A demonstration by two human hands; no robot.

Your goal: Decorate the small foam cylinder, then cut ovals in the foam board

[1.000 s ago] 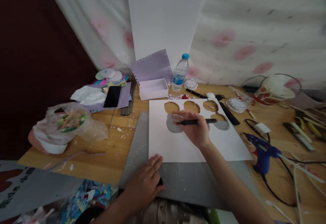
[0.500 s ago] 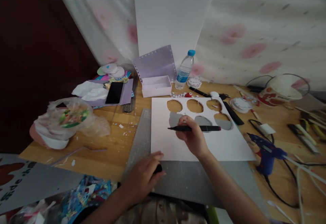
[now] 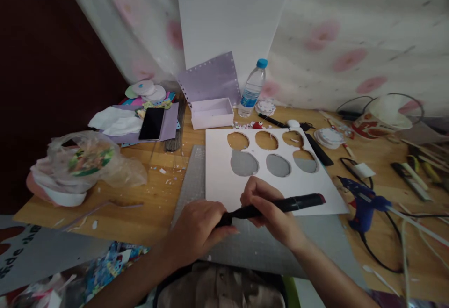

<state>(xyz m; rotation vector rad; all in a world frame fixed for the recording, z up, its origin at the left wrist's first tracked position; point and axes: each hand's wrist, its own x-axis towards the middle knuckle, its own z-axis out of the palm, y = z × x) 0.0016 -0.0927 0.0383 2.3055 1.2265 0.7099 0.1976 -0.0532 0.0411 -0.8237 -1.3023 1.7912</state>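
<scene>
My right hand (image 3: 268, 210) grips a black marker (image 3: 298, 203), its tip pointing left. The fingers of my left hand (image 3: 201, 226) are closed around the marker's black cap (image 3: 223, 220), and the marker's tip meets the cap's opening; how far it goes in I cannot tell. Just beyond my hands lies a white board (image 3: 222, 186) with several rough round holes cut through it in two rows. It rests on a grey cutting mat (image 3: 189, 186), which shows through the nearer holes.
A blue glue gun (image 3: 365, 205) with its cable lies at the right. Behind the board stand an open lilac box (image 3: 212, 116) and a water bottle (image 3: 252, 88). At the left are a phone (image 3: 152, 124) and a plastic bag (image 3: 119, 163). Paper scraps dot the table.
My right hand has brought the marker down from over the holes toward my body. Its tip now meets the cap in my left hand, which has risen slightly.
</scene>
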